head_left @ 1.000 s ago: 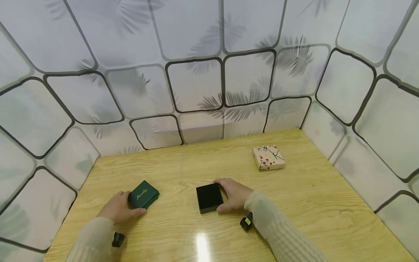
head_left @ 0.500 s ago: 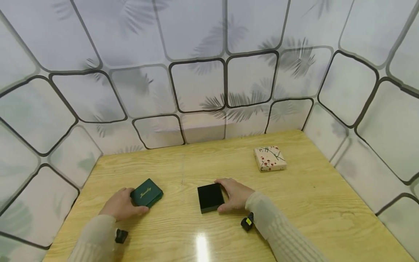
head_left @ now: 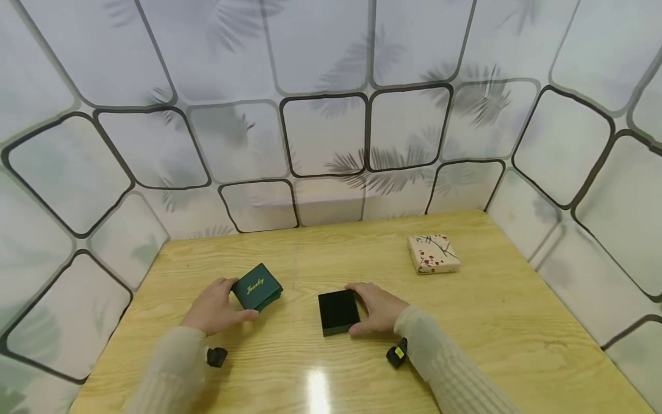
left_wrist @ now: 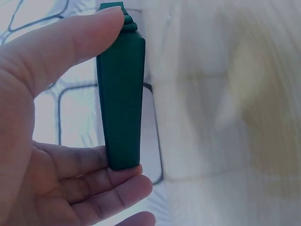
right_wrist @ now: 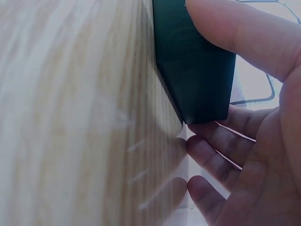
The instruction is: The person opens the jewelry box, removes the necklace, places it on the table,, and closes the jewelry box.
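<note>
Patterned backdrop point(head_left: 328, 138) behind and on both sides. Wood table point(head_left: 274, 362) in front of it. Left hand point(head_left: 214, 310) and right hand point(head_left: 381, 309): thumb and fingers clamped on one item each. Floral box point(head_left: 434, 253): back right of table, well apart from both. Black-topped box point(head_left: 338, 311): on table, right hand's grip. Green "Jewelry" piece point(head_left: 257, 287): left hand's grip, near the black-topped box, not touching.

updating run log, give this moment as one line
left hand: grips green lettered piece | right hand: grips dark box | floral box: on table
</note>
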A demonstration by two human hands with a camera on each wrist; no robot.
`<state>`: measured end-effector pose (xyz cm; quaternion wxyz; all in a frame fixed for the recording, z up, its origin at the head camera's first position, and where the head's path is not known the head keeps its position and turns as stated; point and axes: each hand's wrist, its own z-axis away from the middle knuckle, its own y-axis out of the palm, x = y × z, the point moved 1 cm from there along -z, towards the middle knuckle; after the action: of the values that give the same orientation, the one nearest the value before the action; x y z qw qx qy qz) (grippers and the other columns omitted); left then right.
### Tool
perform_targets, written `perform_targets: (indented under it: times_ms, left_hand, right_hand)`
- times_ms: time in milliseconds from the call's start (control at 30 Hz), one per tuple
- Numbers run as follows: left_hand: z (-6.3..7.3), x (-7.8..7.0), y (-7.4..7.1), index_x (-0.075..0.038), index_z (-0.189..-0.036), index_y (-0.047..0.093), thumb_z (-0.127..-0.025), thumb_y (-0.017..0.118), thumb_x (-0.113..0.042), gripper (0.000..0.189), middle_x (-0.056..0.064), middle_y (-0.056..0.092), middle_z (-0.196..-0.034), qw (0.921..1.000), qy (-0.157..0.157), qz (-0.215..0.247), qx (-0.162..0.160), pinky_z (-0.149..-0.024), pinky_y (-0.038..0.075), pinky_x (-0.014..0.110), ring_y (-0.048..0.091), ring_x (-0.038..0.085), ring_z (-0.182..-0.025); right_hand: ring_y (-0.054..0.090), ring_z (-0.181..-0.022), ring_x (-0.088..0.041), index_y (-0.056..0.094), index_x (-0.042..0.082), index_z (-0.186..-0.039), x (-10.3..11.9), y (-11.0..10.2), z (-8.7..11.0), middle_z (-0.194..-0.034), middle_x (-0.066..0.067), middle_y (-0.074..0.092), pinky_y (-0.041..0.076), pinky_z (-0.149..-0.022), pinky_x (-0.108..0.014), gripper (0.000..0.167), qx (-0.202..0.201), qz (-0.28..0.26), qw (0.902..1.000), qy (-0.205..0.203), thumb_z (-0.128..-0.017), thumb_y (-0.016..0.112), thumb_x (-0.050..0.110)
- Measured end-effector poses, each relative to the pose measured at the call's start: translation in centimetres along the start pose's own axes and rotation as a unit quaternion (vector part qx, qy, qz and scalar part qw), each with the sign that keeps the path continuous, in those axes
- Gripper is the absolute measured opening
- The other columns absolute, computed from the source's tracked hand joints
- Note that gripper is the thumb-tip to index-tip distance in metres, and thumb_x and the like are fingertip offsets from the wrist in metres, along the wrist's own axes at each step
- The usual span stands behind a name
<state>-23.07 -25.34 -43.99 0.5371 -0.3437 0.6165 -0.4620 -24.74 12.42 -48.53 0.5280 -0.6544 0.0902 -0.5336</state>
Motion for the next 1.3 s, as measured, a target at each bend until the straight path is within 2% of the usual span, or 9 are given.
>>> perform_targets:
  times_ms: [233, 400, 633, 767, 1033, 1300]
  left_hand:
    - [-1.4, -3.0, 0.3, 0.003, -0.141, 0.042, -0.071, 0.078, -0.058, 0.1, 0.02, 0.052, -0.129, 0.9992, 0.023, 0.031, -0.008, -0.088, 0.047, 0.054, 0.056, 0.036, -0.109]
    - [-1.8, -5.5, 0.9, -0.001, -0.145, 0.04, -0.07, 0.079, -0.058, 0.102, 0.016, 0.052, -0.13, 0.9974, 0.035, 0.063, -0.008, -0.09, 0.047, 0.053, 0.055, 0.034, -0.112]
    - [-2.4, -8.0, 1.0, -0.002, -0.145, 0.04, -0.07, 0.08, -0.056, 0.101, 0.013, 0.051, -0.132, 0.9948, 0.064, 0.076, -0.023, -0.093, 0.046, 0.051, 0.053, 0.032, -0.116]
    - [-2.5, -8.8, 1.0, -0.003, -0.145, 0.041, -0.069, 0.082, -0.053, 0.101, 0.011, 0.052, -0.131, 0.9937, 0.065, 0.087, -0.027, -0.093, 0.046, 0.05, 0.053, 0.031, -0.116]
    - [-2.5, -9.7, 2.2, -0.003, -0.145, 0.042, -0.066, 0.085, -0.05, 0.101, 0.008, 0.053, -0.129, 0.9935, 0.058, 0.097, -0.017, -0.093, 0.047, 0.047, 0.054, 0.028, -0.114]
    - [-2.3, -10.2, 3.0, -0.003, -0.144, 0.042, -0.067, 0.085, -0.048, 0.099, 0.009, 0.051, -0.133, 0.9916, 0.077, 0.104, -0.001, -0.094, 0.046, 0.047, 0.053, 0.029, -0.116]
  right_hand:
    - [0.034, -0.135, -0.025, 0.032, 0.012, -0.149, -0.2, 0.0, 0.4, -0.148, -0.007, 0.038, 0.031, -0.109, -0.046, 0.1, -0.011, 0.003, 0.9999, -0.001, -0.072, 0.079, 0.054]
    - [0.036, -0.134, -0.025, 0.033, 0.013, -0.149, -0.2, 0.2, 0.6, -0.147, -0.006, 0.039, 0.031, -0.109, -0.047, 0.099, -0.009, -0.003, 1.0, 0.004, -0.072, 0.08, 0.055]
    - [0.036, -0.134, -0.024, 0.033, 0.014, -0.149, -0.1, 0.1, 0.5, -0.147, -0.005, 0.039, 0.032, -0.108, -0.047, 0.1, -0.01, -0.003, 0.9999, 0.007, -0.071, 0.079, 0.056]
    - [0.037, -0.134, -0.022, 0.032, 0.015, -0.15, -0.1, 0.1, 0.3, -0.147, -0.004, 0.04, 0.031, -0.109, -0.046, 0.101, -0.015, 0.004, 0.9998, 0.011, -0.07, 0.08, 0.056]
    - [0.038, -0.132, -0.023, 0.031, 0.013, -0.15, -0.2, 0.3, 0.2, -0.145, -0.005, 0.04, 0.032, -0.108, -0.046, 0.104, -0.015, -0.006, 0.9998, 0.009, -0.069, 0.08, 0.056]
    - [0.04, -0.13, -0.025, 0.031, 0.009, -0.15, -0.1, 0.2, -0.1, -0.144, -0.008, 0.042, 0.033, -0.107, -0.048, 0.104, -0.021, -0.008, 0.9997, -0.007, -0.07, 0.08, 0.055]
